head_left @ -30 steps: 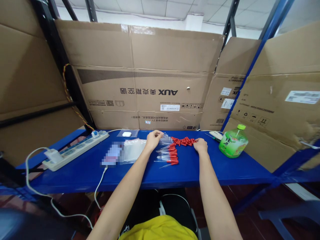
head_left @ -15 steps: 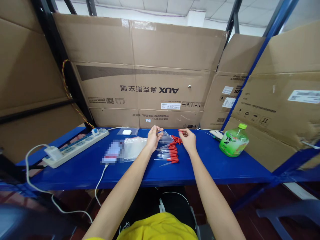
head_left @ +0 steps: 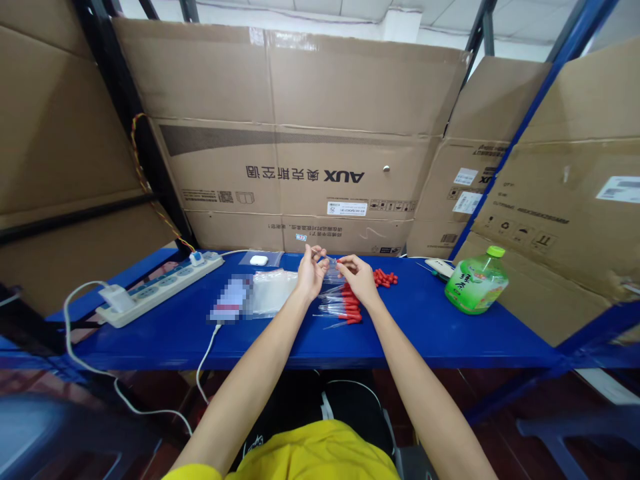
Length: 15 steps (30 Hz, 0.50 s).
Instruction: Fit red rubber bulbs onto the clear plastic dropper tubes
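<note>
Over the blue shelf top (head_left: 425,327), my left hand (head_left: 310,272) pinches a thin clear dropper tube (head_left: 327,259) and holds it level. My right hand (head_left: 356,277) is closed on a small red rubber cap at the tube's right end; the two hands almost meet. Below them lies a row of finished droppers with red caps (head_left: 345,308). A small heap of loose red caps (head_left: 385,278) sits just right of my right hand.
Clear plastic bags (head_left: 273,293) and a blurred phone (head_left: 230,308) with a white cable lie to the left. A white power strip (head_left: 165,287) runs along the left. A green bottle (head_left: 475,283) stands at the right. Cardboard boxes (head_left: 310,147) wall the back.
My right hand left the heap of red caps and moved left with a cap to meet my left hand, which lifted a clear tube off the shelf.
</note>
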Each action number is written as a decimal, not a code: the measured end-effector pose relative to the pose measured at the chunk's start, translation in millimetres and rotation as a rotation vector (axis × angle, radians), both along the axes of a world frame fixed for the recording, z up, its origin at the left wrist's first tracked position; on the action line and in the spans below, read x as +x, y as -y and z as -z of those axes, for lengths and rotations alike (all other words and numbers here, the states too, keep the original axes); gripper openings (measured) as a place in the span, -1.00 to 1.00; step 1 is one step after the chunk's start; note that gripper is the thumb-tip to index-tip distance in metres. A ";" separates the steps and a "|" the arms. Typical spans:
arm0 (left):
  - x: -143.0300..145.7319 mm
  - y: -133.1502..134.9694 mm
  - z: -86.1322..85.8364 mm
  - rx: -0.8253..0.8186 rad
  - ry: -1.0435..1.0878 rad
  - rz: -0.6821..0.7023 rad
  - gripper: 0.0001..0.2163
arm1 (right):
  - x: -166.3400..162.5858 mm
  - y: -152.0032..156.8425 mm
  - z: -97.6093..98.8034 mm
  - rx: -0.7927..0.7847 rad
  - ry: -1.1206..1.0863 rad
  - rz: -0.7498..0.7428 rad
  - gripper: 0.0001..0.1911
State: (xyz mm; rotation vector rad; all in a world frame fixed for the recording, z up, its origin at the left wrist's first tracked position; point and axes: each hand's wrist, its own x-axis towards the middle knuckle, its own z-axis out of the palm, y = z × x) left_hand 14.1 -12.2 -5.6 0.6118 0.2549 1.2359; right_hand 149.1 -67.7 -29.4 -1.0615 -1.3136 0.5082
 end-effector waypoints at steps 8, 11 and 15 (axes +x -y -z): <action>-0.9 1.6 1.7 0.027 -0.024 0.027 -0.76 | -8.4 -1.8 -12.2 0.101 0.267 0.075 -0.82; -3.2 -1.3 2.5 0.015 0.030 -0.020 -0.73 | -13.1 -5.6 -12.3 0.140 0.303 0.136 -0.86; -5.4 -4.9 1.6 -0.009 0.132 -0.003 -0.66 | -16.4 -6.3 -5.7 0.143 0.336 0.146 -0.87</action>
